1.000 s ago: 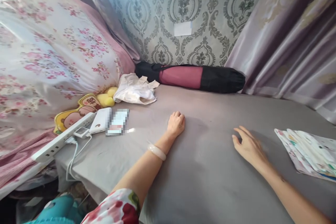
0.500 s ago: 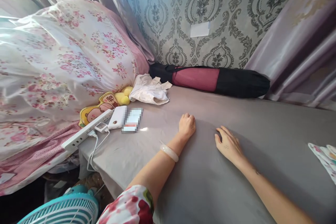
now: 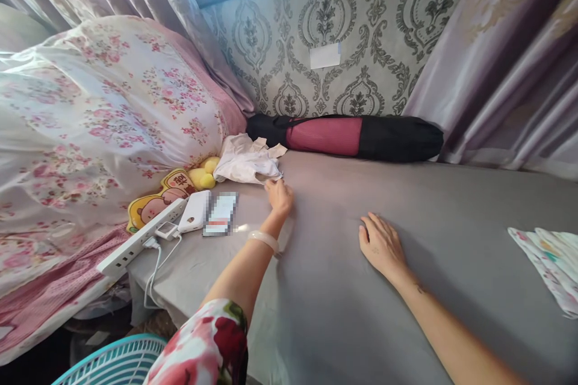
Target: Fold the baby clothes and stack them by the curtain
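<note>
My left hand [image 3: 279, 194] reaches out over the grey bed sheet [image 3: 406, 313], its fingers curled at the near edge of a crumpled white cloth [image 3: 246, 160]; whether it grips the cloth is unclear. A pale bangle sits on that wrist. My right hand [image 3: 382, 245] lies flat on the sheet with its fingers spread and holds nothing. A phone [image 3: 220, 214] and a white power bank [image 3: 194, 212] lie just left of my left hand.
A floral quilt bundle [image 3: 99, 108] is piled at the left, with a yellow cartoon cushion [image 3: 158, 200] and a white power strip [image 3: 135, 242] below it. A black and pink rolled bag [image 3: 347, 135] lies along the patterned wall. Folded printed cloths [image 3: 548, 261] sit at the right. A teal fan [image 3: 112, 364] stands below.
My left hand has moved forward and left from the middle of the sheet up to the white cloth. My right hand has slid left and lies flat.
</note>
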{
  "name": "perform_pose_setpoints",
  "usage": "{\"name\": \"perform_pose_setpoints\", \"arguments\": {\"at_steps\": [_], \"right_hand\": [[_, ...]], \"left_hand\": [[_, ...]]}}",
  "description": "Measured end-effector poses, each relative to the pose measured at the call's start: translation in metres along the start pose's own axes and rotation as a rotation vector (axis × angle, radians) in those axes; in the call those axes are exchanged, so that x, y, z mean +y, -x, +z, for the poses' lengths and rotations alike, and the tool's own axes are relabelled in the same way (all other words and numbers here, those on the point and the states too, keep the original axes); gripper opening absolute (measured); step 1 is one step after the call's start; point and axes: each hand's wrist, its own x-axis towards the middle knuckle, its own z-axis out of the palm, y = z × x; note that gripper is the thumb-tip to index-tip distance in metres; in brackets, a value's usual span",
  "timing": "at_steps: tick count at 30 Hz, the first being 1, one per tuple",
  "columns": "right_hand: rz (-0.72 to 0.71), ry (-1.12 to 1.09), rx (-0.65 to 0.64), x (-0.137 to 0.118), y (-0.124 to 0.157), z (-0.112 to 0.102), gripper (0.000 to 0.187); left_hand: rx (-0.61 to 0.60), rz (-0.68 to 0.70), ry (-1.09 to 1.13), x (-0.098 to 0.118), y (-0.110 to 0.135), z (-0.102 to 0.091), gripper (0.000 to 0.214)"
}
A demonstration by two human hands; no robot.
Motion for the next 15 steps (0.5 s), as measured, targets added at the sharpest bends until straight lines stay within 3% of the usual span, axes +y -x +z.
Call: {"name": "perform_pose_setpoints", "arguments": {"at_steps": [3,6,11,15], "right_hand": [[0.009,-0.011,-0.003,0.000,0.000,0.000,0.042],[0.011,-0.031,-0.013,0.000,0.001,-0.001,0.042],[0.004,-0.041,-0.024,0.000,0.001,-0.001,0.043],[0.000,-0.032,-0.013,0.001,0.001,0.000,0.042]], "left_hand": [[0.156,0.003,-0.090,-0.013,-0.010,-0.011,0.030],[0.229,0.024,-0.164,-0.026,-0.020,-0.017,0.030],[0.177,0.004,-0.216,-0.046,-0.039,-0.024,0.030],[0.151,-0.089,-0.063,-0.047,-0.048,-0.029,0.037]]}}
